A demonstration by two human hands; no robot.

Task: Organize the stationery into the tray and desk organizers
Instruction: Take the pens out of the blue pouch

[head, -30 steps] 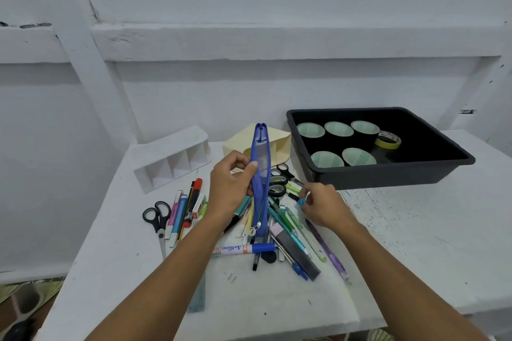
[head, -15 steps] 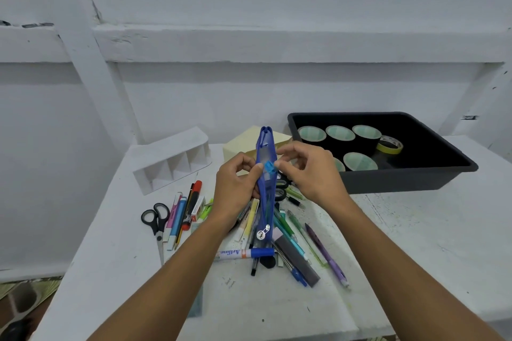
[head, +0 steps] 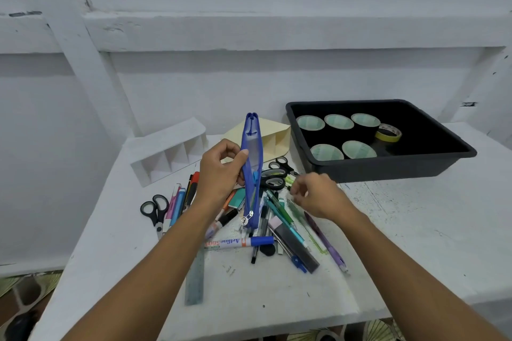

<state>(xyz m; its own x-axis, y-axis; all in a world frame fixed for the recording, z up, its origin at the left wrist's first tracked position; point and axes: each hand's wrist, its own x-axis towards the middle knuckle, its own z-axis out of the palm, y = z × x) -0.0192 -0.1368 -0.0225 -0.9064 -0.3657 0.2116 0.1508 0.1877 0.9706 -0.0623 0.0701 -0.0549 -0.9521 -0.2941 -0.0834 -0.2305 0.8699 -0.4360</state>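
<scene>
My left hand (head: 219, 177) grips a slim blue zip pouch (head: 251, 147) and holds it upright above a pile of pens and markers (head: 282, 219). A small light-blue item (head: 256, 176) sits in the pouch's opening. My right hand (head: 318, 196) hovers over the right side of the pile, fingers loosely curled, with nothing seen in it. The black tray (head: 388, 166) at the right holds several tape rolls (head: 310, 122) and a yellow tape roll (head: 388, 133). A white desk organizer (head: 169, 152) and a cream one (head: 277, 141) lie at the back.
Black scissors (head: 155, 210) lie at the left of the pile, and two more pairs (head: 274, 177) sit near the tray. A blue-capped marker (head: 238, 242) and a clear ruler (head: 195, 279) lie toward the table's front edge. A white wall runs behind the table.
My right hand picked a small blue item from the pile, brought it up to the pouch, left it there and dropped back over the pens. The left hand kept holding the pouch.
</scene>
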